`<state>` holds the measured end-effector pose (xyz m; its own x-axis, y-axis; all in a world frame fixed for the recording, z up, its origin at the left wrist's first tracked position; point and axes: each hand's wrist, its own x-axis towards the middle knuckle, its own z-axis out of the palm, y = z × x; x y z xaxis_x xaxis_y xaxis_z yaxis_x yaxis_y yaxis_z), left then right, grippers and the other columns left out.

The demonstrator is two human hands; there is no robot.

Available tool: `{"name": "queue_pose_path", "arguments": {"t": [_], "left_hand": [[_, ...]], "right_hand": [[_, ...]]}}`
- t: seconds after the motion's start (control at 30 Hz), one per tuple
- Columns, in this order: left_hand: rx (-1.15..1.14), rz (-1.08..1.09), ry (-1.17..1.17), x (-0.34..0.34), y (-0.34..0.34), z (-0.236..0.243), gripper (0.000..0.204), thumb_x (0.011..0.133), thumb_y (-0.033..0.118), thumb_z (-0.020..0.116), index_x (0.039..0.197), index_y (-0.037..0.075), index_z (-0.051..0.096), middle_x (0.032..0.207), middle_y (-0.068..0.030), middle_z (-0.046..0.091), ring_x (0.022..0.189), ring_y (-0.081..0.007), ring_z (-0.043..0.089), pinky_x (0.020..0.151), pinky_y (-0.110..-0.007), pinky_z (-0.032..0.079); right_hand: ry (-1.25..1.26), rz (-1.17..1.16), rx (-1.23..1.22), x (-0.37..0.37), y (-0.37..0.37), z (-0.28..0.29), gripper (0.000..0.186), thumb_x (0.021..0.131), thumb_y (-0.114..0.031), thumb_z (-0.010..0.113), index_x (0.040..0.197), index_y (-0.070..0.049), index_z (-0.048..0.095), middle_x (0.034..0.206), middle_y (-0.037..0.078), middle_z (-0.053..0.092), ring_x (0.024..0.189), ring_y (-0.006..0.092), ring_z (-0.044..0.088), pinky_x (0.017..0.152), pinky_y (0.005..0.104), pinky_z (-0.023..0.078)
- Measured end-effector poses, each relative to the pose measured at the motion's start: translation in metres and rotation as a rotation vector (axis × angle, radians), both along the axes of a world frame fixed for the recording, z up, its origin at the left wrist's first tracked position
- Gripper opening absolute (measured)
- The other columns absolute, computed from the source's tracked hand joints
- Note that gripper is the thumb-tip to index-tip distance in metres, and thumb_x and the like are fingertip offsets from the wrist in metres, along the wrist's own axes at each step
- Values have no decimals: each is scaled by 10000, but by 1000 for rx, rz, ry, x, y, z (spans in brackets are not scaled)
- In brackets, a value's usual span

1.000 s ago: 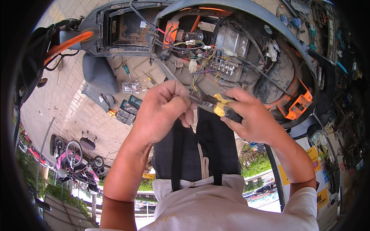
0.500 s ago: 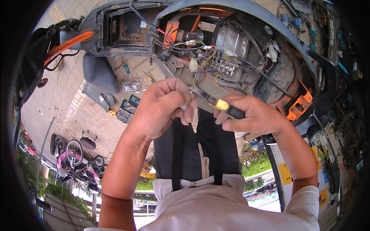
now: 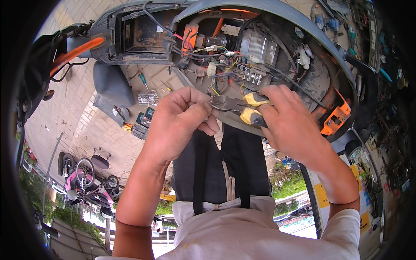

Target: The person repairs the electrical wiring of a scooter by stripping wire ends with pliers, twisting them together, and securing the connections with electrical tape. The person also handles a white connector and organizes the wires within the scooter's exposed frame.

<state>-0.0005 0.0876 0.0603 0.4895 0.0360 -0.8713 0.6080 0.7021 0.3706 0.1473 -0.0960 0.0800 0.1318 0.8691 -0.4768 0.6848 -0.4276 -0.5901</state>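
Observation:
My left hand point(image 3: 184, 119) is closed, with thumb and forefinger pinched on a thin wire point(image 3: 212, 100). Only a short piece of that wire shows at the fingertips. My right hand point(image 3: 289, 115) grips a pair of pliers point(image 3: 232, 105) with yellow and black handles, spread apart. Their metal jaws point left and meet the left fingertips; whether they bite on the wire cannot be made out. Just beyond lies a wiring harness with a white connector point(image 3: 211, 69), and a terminal block point(image 3: 252, 76) with metal screws, in the opened scooter body.
A finned metal controller box point(image 3: 259, 45) sits inside the scooter frame point(image 3: 260, 5), near an orange bracket point(image 3: 336, 117). On the paving at left are a dark seat-like cover point(image 3: 110, 84), a green-handled screwdriver point(image 3: 143, 79) and batteries point(image 3: 143, 123). A pink bicycle point(image 3: 86, 173) stands farther off.
The pliers' handles have spread apart, and my right hand has opened its grip and shifted slightly up. My left hand stays nearly in place, still pinching.

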Motion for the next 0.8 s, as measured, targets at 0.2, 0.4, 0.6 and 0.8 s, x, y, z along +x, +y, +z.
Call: {"name": "queue_pose_path", "arguments": {"t": [0.2,0.4,0.6,0.8], "left_hand": [[-50,-3,-77,-2,0,-1,79,873,29,530,844,-36,565,774,-113,642,611,-146,623,557,-251,509],[-145,74,-114,-2,-2,-5,75,871,40,530,834,-20,557,764,-106,634,589,-147,616,523,-246,496],[-184,102,-142,-3,-2,-8,68,869,37,530,846,-21,557,784,-107,635,580,-153,613,502,-244,485],[-241,146,-142,-4,-3,-10,55,869,20,520,864,-21,556,798,-116,639,581,-161,613,502,-252,484]], "right_hand": [[216,-200,66,-7,-11,-3,248,690,-74,739,890,33,637,1057,166,555,979,331,559,818,410,467],[615,-397,-34,-14,-16,-6,216,768,-63,745,934,38,650,1016,158,593,947,307,605,829,355,467],[907,-490,-111,-17,-18,-9,208,815,-125,738,947,19,668,994,104,618,946,222,610,851,330,466],[1178,-586,-196,-21,-23,-12,239,865,-183,707,980,20,654,1000,68,634,926,148,607,831,305,475]]}}
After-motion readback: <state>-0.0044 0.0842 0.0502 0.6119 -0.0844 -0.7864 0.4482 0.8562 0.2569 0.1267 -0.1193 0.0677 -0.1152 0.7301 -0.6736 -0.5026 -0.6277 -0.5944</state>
